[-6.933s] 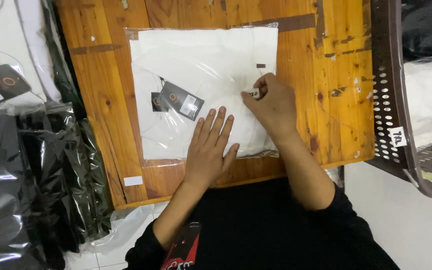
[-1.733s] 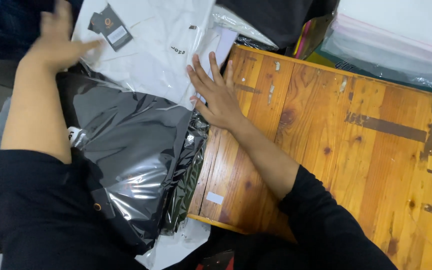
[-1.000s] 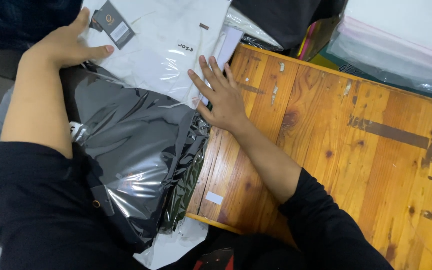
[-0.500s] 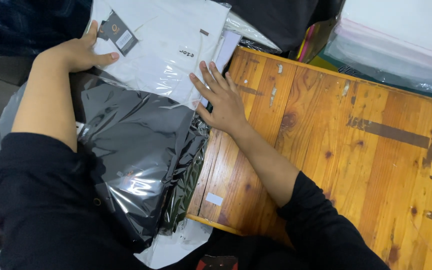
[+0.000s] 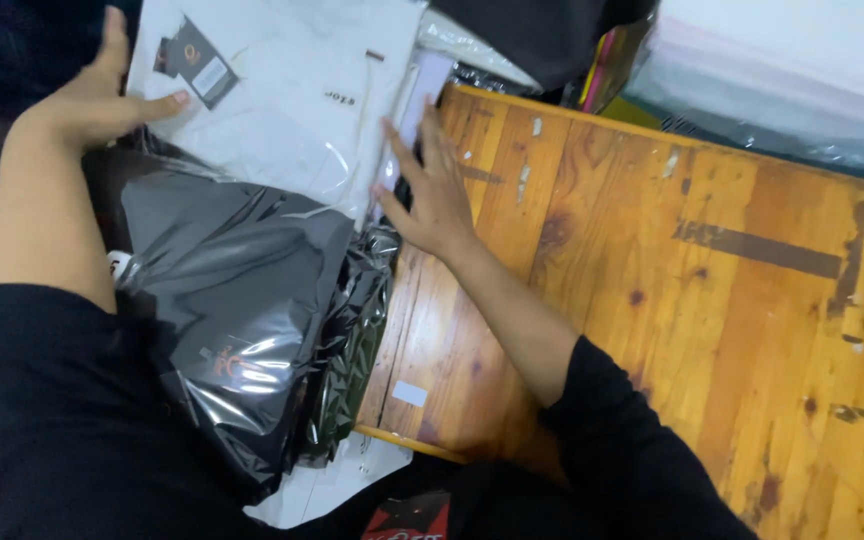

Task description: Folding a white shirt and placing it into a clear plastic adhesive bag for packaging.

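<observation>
A white folded garment in a clear plastic bag (image 5: 282,110), with a dark hang tag (image 5: 192,65) near its top left corner, lies on a pile beside the wooden table (image 5: 672,300). My left hand (image 5: 102,95) rests at the bag's left edge, thumb on the plastic and fingers spread. My right hand (image 5: 427,185) presses flat with fingers apart on the bag's right edge, at the table's left border. Neither hand grips anything.
Below the white pack lies a stack of black garments in shiny plastic bags (image 5: 242,320). More clear-bagged white and pink items (image 5: 772,90) sit at the far right behind the table. A dark cloth (image 5: 532,35) lies at the top centre.
The white bagged garment went from the table to the pile on the left. In the last second my left hand slid down along its left edge; my right hand stayed on its right edge.
</observation>
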